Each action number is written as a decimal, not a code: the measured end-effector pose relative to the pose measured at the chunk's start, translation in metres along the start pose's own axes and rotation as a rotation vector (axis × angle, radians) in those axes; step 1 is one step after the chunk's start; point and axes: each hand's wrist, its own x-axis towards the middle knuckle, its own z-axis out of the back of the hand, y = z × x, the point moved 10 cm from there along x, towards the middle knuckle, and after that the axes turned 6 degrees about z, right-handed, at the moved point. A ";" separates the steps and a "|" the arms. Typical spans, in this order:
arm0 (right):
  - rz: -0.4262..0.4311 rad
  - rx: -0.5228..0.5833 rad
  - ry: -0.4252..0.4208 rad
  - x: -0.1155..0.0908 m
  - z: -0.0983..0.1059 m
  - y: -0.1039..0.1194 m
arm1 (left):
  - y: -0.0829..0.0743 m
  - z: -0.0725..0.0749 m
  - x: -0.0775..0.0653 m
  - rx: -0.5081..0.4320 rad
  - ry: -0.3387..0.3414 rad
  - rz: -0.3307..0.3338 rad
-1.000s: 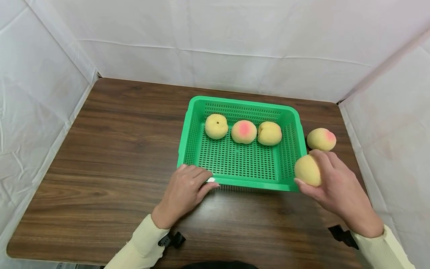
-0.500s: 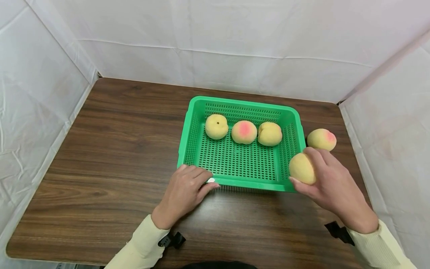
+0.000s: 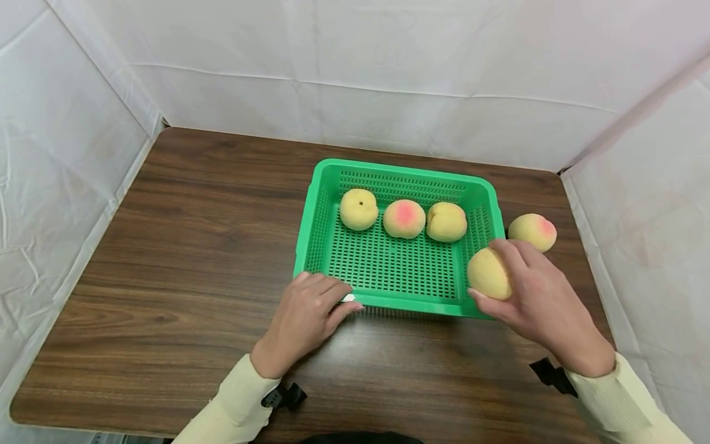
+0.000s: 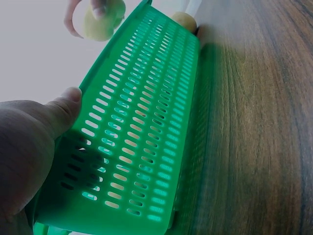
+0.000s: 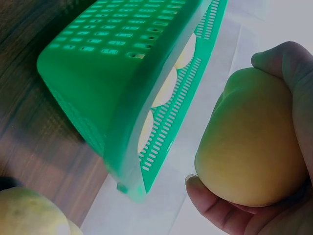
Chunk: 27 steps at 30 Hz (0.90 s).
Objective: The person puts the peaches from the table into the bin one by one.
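My right hand (image 3: 543, 302) grips a yellow peach (image 3: 488, 275), fingers on one side and thumb on the other. It hangs over the front right corner of a green perforated basket (image 3: 410, 302). In the right wrist view, the held peach (image 5: 252, 142) is apart from the basket's rim (image 5: 129, 107). At the basket's front left corner, my left hand (image 3: 304, 320) holds the rim. Its thumb (image 4: 66, 105) lies against the outer wall in the left wrist view; the other fingers are hidden there. Inside, along the back, sit three peaches: left (image 3: 359, 209), middle (image 3: 404, 219) and right (image 3: 446, 222).
Another peach (image 3: 532, 232) with a pink blush lies on the table right of the basket, just beyond my right hand. The brown wooden table (image 3: 183, 246) extends to the left. White sheeting (image 3: 377, 49) encloses the back and both sides.
My right hand has moved left and slightly away from me with its peach, from beside the basket's right rim to over the front right corner. My left hand and the basket stay put.
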 end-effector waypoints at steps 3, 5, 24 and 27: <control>0.009 0.003 0.004 0.003 -0.001 0.002 | 0.000 0.000 0.000 0.001 -0.006 -0.004; 0.014 0.008 0.007 0.005 -0.002 0.003 | 0.000 0.000 0.000 0.003 -0.005 -0.003; 0.053 0.041 0.029 0.028 -0.010 0.013 | 0.001 -0.001 -0.001 0.011 0.009 0.010; 0.060 0.055 0.036 0.030 -0.011 0.015 | 0.001 -0.001 0.000 0.011 0.005 0.007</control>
